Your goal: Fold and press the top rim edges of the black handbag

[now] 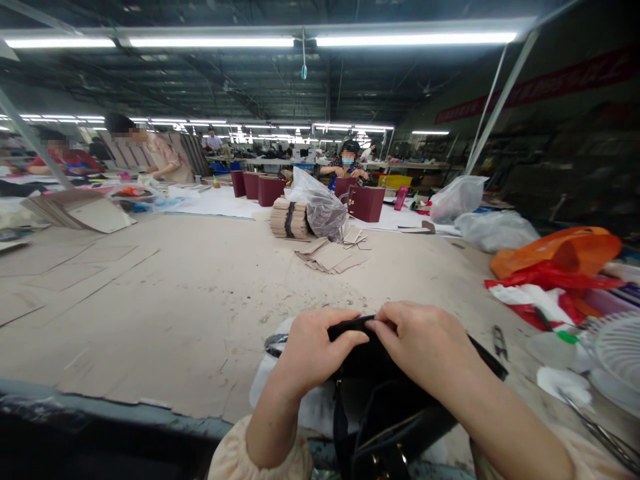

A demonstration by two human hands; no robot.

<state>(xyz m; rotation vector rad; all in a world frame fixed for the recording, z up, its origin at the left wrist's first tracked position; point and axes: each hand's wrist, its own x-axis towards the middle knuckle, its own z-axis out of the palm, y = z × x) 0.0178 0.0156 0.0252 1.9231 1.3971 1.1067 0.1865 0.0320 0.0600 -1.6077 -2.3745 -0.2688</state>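
A black handbag (395,427) with gold-coloured metal fittings lies at the near edge of the table, below my hands. My left hand (320,340) pinches the bag's far black edge between thumb and fingers. Close beside it, my right hand (415,327) grips the same edge, thumb and fingertips pressed together. Part of the bag is hidden under my right forearm. White sheet material (263,373) shows under the bag on the left, with a dark loop on it. To the right lie small thread snips (499,343).
Ahead stand a strapped stack of cardboard pieces (290,219), a clear plastic bag (320,200) and loose card pieces (330,257). Maroon bags (367,203) stand near a co-worker (349,167). At right are an orange bag (560,250), a white fan (620,353) and scissors (600,430).
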